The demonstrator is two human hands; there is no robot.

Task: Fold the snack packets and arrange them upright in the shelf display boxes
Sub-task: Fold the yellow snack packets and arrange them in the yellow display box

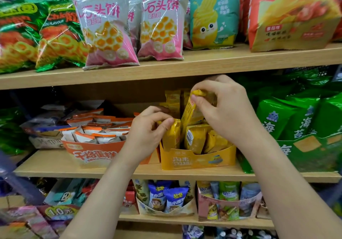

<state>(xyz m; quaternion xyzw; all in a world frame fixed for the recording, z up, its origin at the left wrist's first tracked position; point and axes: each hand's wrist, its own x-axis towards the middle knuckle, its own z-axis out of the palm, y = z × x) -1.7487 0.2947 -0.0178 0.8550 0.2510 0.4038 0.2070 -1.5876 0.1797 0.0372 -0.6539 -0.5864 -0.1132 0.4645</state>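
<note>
Care at the top seam matters most in this step, which looks to be folding and seating packets. The right hand (224,109) pinches the crimped top of a raised yellow packet (191,114) between thumb and curled fingers. That top should be bent over flat and held down while the packet is lowered straight into the gap, so it does not spring open or tip its neighbours. The left hand (148,133) pinches the top edge of the left-end yellow packet (172,137), fingers curled. It can serve best by keeping that packet upright against the wall and so holding the slot open.

Both packets are in the yellow display box (196,160), which stands on the middle shelf (55,166) just beside an orange display box (92,153). The raised packet leans and stands well above the rest. The packets are glossy yellow film, soft and crinkly, likely slippery. Several lie tilted at the box's right, one showing a barcode, so the row is only partly tidied.
</note>
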